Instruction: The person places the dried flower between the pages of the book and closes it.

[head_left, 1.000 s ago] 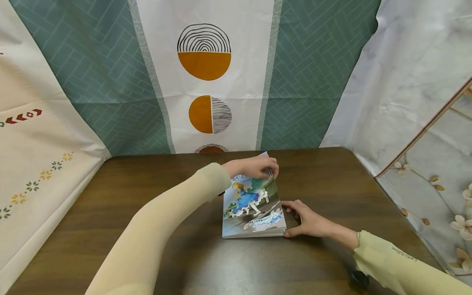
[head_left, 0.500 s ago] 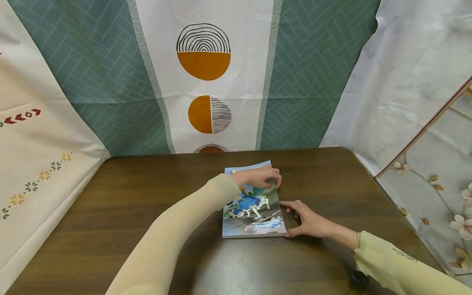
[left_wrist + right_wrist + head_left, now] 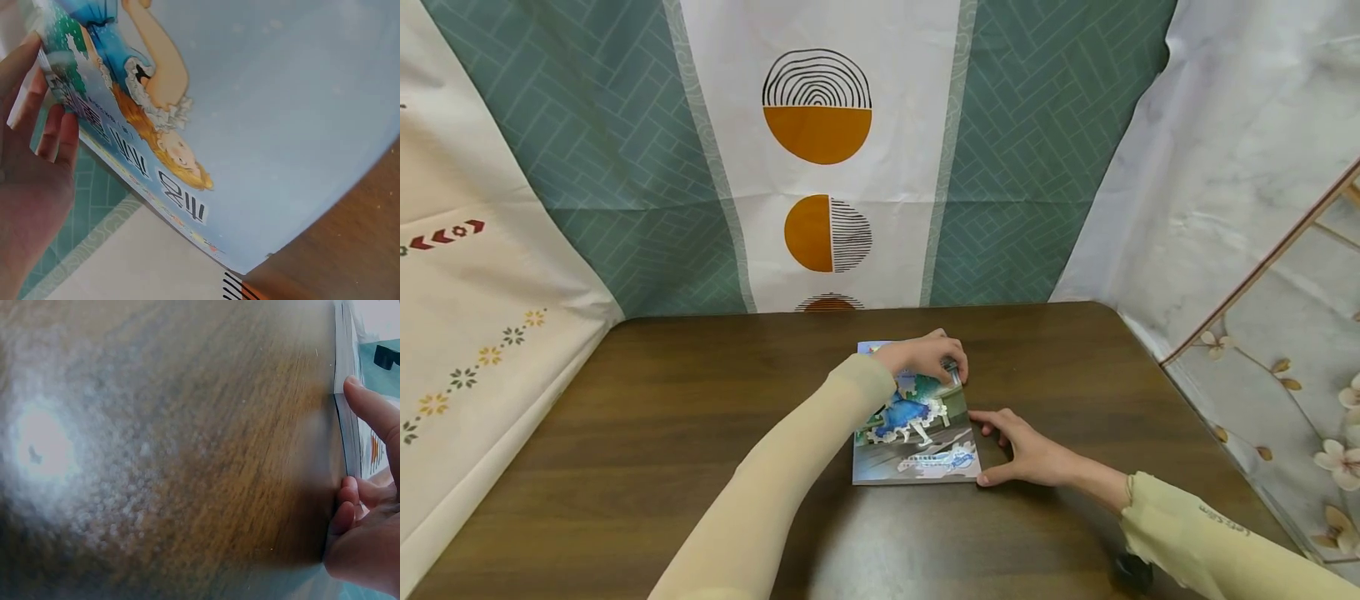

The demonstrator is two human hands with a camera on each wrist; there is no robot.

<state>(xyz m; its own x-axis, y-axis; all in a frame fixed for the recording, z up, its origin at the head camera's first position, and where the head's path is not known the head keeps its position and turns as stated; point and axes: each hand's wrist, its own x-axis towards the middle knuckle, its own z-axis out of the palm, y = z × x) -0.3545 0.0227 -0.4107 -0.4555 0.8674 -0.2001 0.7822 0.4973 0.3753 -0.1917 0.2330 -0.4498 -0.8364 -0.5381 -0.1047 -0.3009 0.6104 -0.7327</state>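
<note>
A picture book lies on the brown table, its cover showing a figure in a blue dress. My left hand reaches across the book's upper part and grips its right edge near the far corner with bent fingers. In the left wrist view, the fingers of that hand meet the cover's edge beside the printed title. My right hand rests against the book's right side, thumb at the near corner and fingers spread farther up. The right wrist view shows the thumb against the book's page block.
The wooden table extends around the book. A patterned cloth hangs behind its far edge, with a light cloth at left and a floral one at right. A small black object sits beneath the right sleeve.
The book's far end, tilted up earlier, has come down toward the table, and the left hand has moved slightly nearer with it. The right hand has stayed in place.
</note>
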